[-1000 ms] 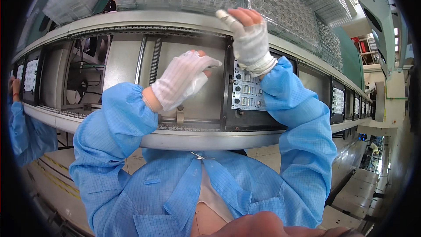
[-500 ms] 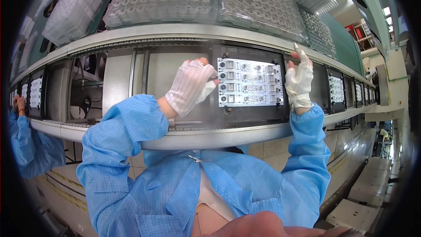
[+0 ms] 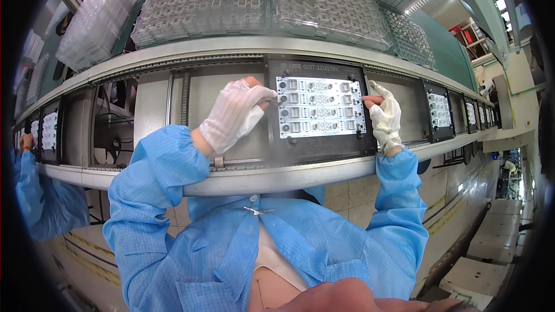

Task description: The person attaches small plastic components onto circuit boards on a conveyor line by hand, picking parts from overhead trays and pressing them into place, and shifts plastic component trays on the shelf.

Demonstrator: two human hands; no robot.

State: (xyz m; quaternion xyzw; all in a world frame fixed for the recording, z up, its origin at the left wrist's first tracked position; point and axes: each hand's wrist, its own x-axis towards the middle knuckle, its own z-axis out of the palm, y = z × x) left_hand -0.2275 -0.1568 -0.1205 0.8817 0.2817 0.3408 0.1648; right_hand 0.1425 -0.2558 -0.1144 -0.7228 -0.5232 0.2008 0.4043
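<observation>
In front of me a panel of white circuit boards (image 3: 322,107) lies in a black fixture plate (image 3: 324,147) on the conveyor. The panel holds several rows of boards with small components. My left hand (image 3: 234,112), in a striped white glove with bare fingertips, is at the plate's left edge. Its fingers are bent and drawn together toward the thumb, beside the panel; whatever may be between them is hidden. My right hand (image 3: 385,114), gloved in white, is at the plate's right edge. Its bare fingertips point inward near the panel's right side, thumb and index finger apart.
Stacked clear plastic trays (image 3: 199,8) stand beyond the conveyor's far rail (image 3: 243,45). More fixtures with white boards (image 3: 439,110) line the conveyor to the right. At the far left, another person's hand (image 3: 26,141) is by a similar fixture. A coil spring (image 3: 185,98) lies left of my hand.
My right hand has come in to the left and down, against the fixture's right edge, its fingers lowered from pointing up. My left hand keeps beside the panel's left edge. The view has shifted slightly.
</observation>
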